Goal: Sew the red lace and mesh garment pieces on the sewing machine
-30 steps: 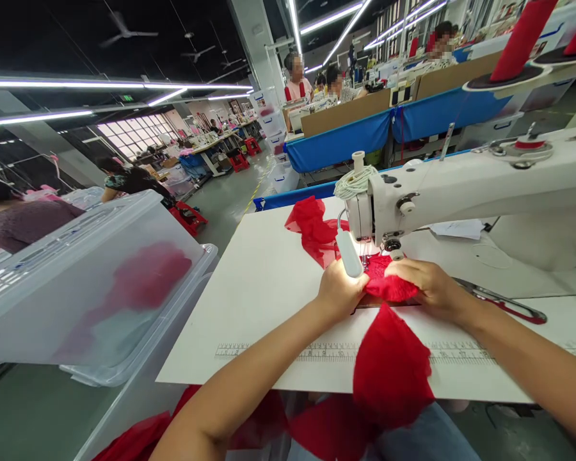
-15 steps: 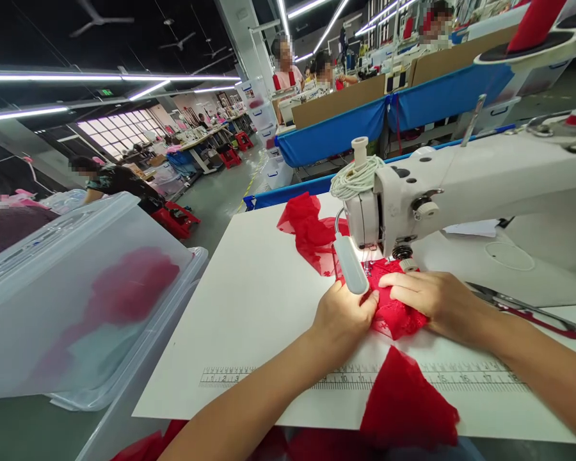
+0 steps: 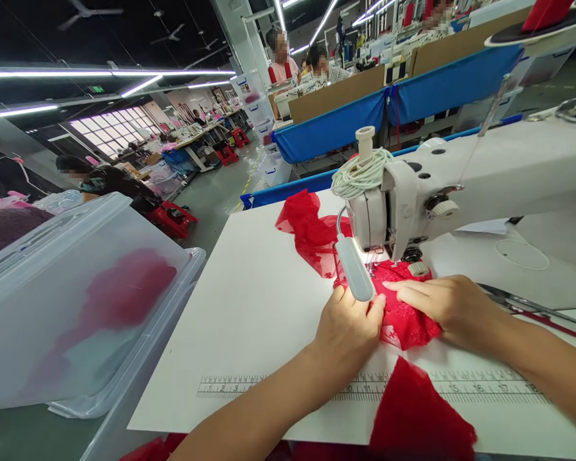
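Note:
Red lace fabric (image 3: 406, 323) lies bunched under the needle area of a white sewing machine (image 3: 518, 169). My left hand (image 3: 345, 330) is closed on its left side, the thumb pressed against the cloth; a small lamp (image 3: 355, 272) hides some of its fingertips. On the fabric's right side, my right hand (image 3: 444, 304) has its fingers close together and pressed down on the lace, with its thumb hidden. Sheer red fabric (image 3: 307, 224) trails away behind the lamp. Another red fabric piece (image 3: 420, 413) hangs over the table's front edge.
Dark-bladed scissors (image 3: 532, 307) lie right of my right hand, partly behind the forearm. A printed ruler scale (image 3: 221, 387) runs along the front of the white table (image 3: 211, 307). A translucent bin (image 3: 91, 307) stands at the left. Co-workers sit at machines beyond.
The view has shifted slightly, so the machine and hands appear a little lower and further right. Both hands stay on the lace fabric beside the needle.

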Demonstrator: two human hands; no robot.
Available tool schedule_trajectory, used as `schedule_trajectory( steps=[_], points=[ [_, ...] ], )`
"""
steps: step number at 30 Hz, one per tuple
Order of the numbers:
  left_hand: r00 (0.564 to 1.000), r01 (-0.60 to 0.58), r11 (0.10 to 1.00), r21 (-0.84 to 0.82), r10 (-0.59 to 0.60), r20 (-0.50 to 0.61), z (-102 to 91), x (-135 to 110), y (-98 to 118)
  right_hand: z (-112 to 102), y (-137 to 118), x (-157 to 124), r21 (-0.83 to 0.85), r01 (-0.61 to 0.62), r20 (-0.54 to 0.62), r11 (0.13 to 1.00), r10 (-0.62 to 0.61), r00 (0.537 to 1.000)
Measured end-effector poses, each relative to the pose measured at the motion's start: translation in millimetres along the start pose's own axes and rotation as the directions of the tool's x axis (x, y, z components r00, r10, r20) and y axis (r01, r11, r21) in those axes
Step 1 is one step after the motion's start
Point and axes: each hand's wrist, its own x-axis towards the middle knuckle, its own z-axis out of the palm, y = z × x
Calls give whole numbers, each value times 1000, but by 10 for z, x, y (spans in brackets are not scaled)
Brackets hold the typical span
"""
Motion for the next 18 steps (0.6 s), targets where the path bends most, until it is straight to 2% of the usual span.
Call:
schedule_trajectory(
  steps=[7, 11, 15, 18],
  points=[
    [1000, 5, 1000, 11, -5, 1, 31, -35, -1, -10, 5, 12, -25, 43, -26, 999, -43, 999],
    [999, 5, 1000, 15, -6, 50, 54, -47, -2, -16, 4, 21, -55, 48, -38, 997, -50, 998],
    [999, 19, 1000, 12, -19, 28, 45, -37, -16, -28, 5, 34, -67, 54, -29, 996, -56, 998],
    [998, 24, 1000, 7, -25, 56, 28, -24, -27, -33, 4, 42, -54, 43, -14, 998, -44, 999]
  ],
)
